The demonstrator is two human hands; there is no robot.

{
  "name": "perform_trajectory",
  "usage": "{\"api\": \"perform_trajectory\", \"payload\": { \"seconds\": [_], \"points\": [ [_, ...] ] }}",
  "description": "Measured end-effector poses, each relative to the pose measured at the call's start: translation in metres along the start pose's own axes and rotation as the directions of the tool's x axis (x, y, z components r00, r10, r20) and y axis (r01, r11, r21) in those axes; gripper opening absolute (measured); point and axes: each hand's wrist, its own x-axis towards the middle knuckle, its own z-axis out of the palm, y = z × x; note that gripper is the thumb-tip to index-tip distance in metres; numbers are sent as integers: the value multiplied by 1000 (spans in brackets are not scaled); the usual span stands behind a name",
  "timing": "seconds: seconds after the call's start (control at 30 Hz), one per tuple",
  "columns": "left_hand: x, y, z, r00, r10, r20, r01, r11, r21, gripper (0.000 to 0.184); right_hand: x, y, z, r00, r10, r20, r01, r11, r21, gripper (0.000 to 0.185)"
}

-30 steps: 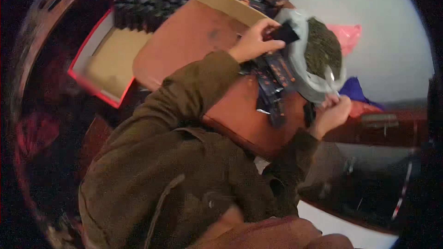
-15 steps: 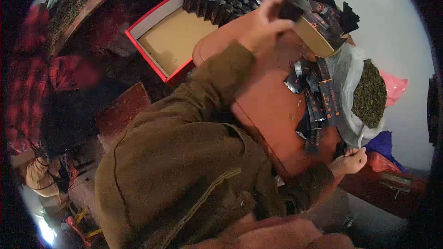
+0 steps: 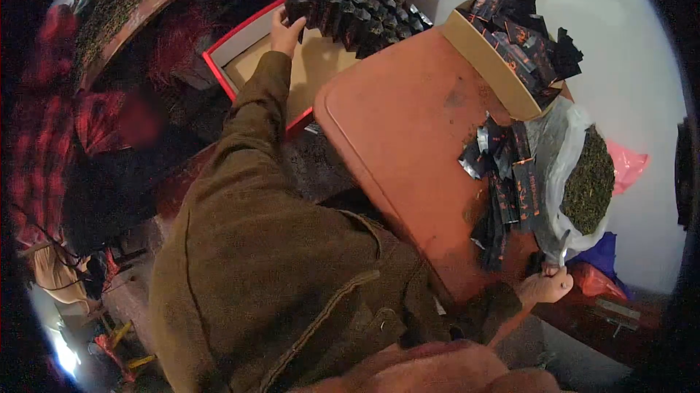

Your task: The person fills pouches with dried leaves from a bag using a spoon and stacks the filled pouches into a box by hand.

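Observation:
My left hand [image 3: 286,30] reaches over the red-edged box [image 3: 237,54], its fingers closed on a small black packet [image 3: 297,8]. That packet is beside rows of upright black packets [image 3: 364,10] in the same box. At the lower right, my right hand [image 3: 548,287] is closed around the handle of a pale, shiny spoon [image 3: 564,243]. Just beyond it stands an open clear plastic bag [image 3: 550,196] of dried green-brown leaves [image 3: 589,185]. Flat black packets with orange print [image 3: 521,192] lie loosely near that hand on the reddish-brown table [image 3: 408,152].
A cardboard box [image 3: 485,61] heaped with black packets stands at the table's far right. Pink plastic [image 3: 628,167] and a purple cloth-like item [image 3: 601,251] are by the wall. A person in a red plaid sleeve [image 3: 47,130] is at left, near a surface with scattered leaves [image 3: 120,10].
My left hand has moved left from beside the cardboard box to the red-edged box, carrying a black packet. My right hand stays by the leaf bag with the spoon. The view has shifted slightly.

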Motion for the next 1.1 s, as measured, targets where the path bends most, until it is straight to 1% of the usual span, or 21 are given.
{"api": "perform_trajectory", "payload": {
  "seconds": [0.03, 0.07, 0.13, 0.2, 0.23, 0.27, 0.33, 0.4, 0.43, 0.5, 0.53, 0.57, 0.6, 0.67, 0.7, 0.77, 0.8, 0.87, 0.9, 0.97, 1.1],
  "points": [
    [9, -13, -3, 999, 9, -40, -7, 999, 34, 59, 1, 2, -2, 1000, 1, -12, -2, 1000, -17, 14],
    [18, -26, -4, 995, 75, -63, -64, 985, 161, 59, 1, 3, -3, 1000, 3, -24, -4, 999, -34, 14],
    [31, -40, -4, 974, 211, -83, -159, 898, 410, 58, -1, 5, 0, 999, -33, -24, 33, 999, -26, 15],
    [43, -52, 0, 957, 259, -133, -184, 894, 409, 56, -3, 7, 0, 997, -68, -25, 67, 997, -24, 16],
    [48, -55, 2, 946, 284, -158, -198, 890, 410, 55, 3, 16, -6, 980, -197, 23, 198, 973, -122, 17],
    [53, -58, 3, 929, 345, -130, -246, 844, 477, 55, 13, 32, -15, 946, -314, 83, 325, 921, -213, 17],
    [61, -62, 6, 887, 457, -58, -337, 729, 596, 55, 12, 36, -13, 946, -312, 90, 324, 916, -238, 17],
    [77, -75, 15, 914, 400, -76, -285, 761, 583, 55, 0, 15, 1, 997, -74, -13, 72, 992, -103, 17],
    [82, -83, 19, 926, 369, -84, -257, 776, 576, 55, -1, 12, 4, 999, -52, -12, 50, 995, -83, 16],
    [71, -67, 34, 969, 238, -70, -160, 814, 559, 57, -3, 9, 7, 1000, -7, -10, 7, 999, -38, 16],
    [67, -60, 39, 983, 173, -61, -112, 827, 551, 59, 1, 16, 2, 1000, -24, 16, 24, 999, -34, 14],
    [73, -68, 35, 973, 229, 24, -208, 830, 518, 66, 6, 26, -5, 998, -39, 43, 40, 999, -29, 13],
    [77, -76, 33, 978, 209, 17, -185, 823, 538, 69, 11, 35, -12, 996, -54, 69, 56, 998, -22, 14],
    [78, -79, 30, 986, 167, 1, -137, 804, 579, 75, 4, 24, -8, 994, -76, 75, 83, 993, -86, 13],
    [81, -86, 27, 983, 183, 18, -160, 803, 574, 77, 2, 20, -5, 993, -88, 80, 97, 988, -117, 13],
    [87, -98, 21, 975, 217, 48, -206, 802, 560, 83, 3, 23, -5, 995, -45, 89, 46, 999, -9, 12],
    [85, -95, 21, 980, 200, 18, -177, 817, 549, 84, 4, 24, -5, 995, -24, 96, 20, 999, 45, 13],
    [79, -89, 23, 985, 166, -41, -121, 844, 523, 86, 3, 23, -2, 997, -25, 75, 22, 999, 42, 12],
    [81, -89, 22, 986, 163, -29, -126, 850, 511, 87, 2, 22, -2, 998, -25, 63, 22, 999, 41, 11],
    [83, -89, 19, 987, 158, -4, -136, 863, 487, 90, 14, 38, -15, 995, -27, 93, 19, 996, 86, 11],
    [82, -94, 12, 982, 188, -23, -144, 818, 558, 97, 11, 33, -15, 994, 14, 112, -28, 991, 128, 11]
  ]
}}
